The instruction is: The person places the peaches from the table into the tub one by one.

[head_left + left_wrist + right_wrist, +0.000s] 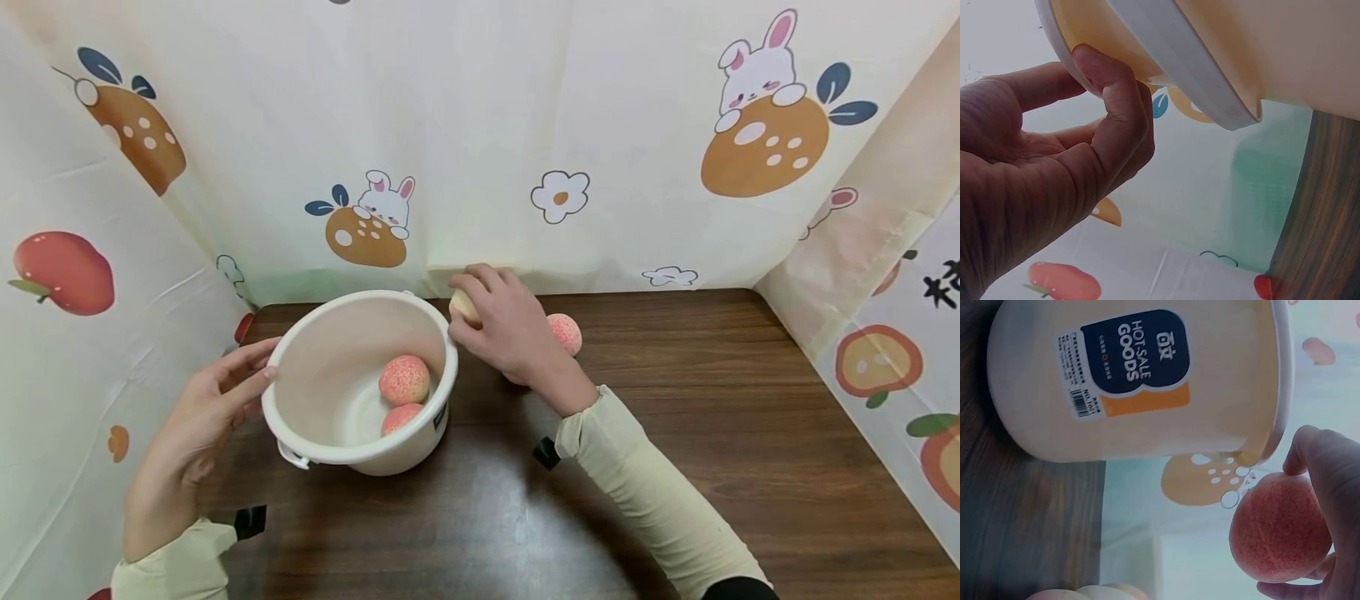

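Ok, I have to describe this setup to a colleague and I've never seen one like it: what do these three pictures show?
There is no machine here, just a person's two bare hands. The biggest picture comes from a camera on the head, looking forward and down. The other two come from cameras on the wrists, each watching its own hand.

On the brown table is a white bucket with two peaches in it. The left hand grips the bucket's rim. The right hand holds a peach off the table, beside the bucket. Another peach lies on the table, partly behind the right arm. Printed sheets surround the table's back and sides.
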Motion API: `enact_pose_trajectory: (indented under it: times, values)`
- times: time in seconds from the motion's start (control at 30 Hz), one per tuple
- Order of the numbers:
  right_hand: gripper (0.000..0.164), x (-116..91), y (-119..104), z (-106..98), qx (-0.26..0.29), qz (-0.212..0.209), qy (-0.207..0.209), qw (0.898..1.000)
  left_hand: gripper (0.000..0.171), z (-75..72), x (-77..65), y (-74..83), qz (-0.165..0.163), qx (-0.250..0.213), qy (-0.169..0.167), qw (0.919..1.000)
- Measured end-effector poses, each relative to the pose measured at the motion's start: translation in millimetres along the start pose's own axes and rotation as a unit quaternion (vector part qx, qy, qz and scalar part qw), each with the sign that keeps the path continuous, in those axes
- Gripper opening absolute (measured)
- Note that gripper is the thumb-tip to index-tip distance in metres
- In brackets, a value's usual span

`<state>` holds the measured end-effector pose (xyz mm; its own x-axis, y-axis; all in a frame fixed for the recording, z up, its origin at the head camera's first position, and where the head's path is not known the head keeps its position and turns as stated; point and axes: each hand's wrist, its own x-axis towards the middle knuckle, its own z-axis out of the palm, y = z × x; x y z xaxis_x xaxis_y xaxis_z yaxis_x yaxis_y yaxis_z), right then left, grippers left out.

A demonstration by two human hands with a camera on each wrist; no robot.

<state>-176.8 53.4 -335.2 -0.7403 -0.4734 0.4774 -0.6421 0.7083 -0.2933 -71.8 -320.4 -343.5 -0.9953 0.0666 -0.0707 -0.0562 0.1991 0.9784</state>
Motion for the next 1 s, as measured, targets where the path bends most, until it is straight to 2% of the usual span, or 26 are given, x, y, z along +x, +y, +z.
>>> enact_pose_trajectory:
  times: [0.27,0.53,1.0]
  values:
    - [0.042,2.5,-12.2,-6.0,-0.011,-0.045,0.044,0.998,0.037,-0.5,0.1,-0.1,0.003,-0.003,0.0,1.0]
    - [0.04,7.0,-22.6,-8.4,-0.014,-0.08,0.064,0.995,0.037,-0.2,0.0,0.3,0.008,-0.002,-0.002,1.0]
    - [0.038,8.9,-39.7,-9.6,-0.056,-0.104,0.089,0.989,0.037,0.3,-0.4,-0.2,0.006,-0.011,-0.002,0.9999]
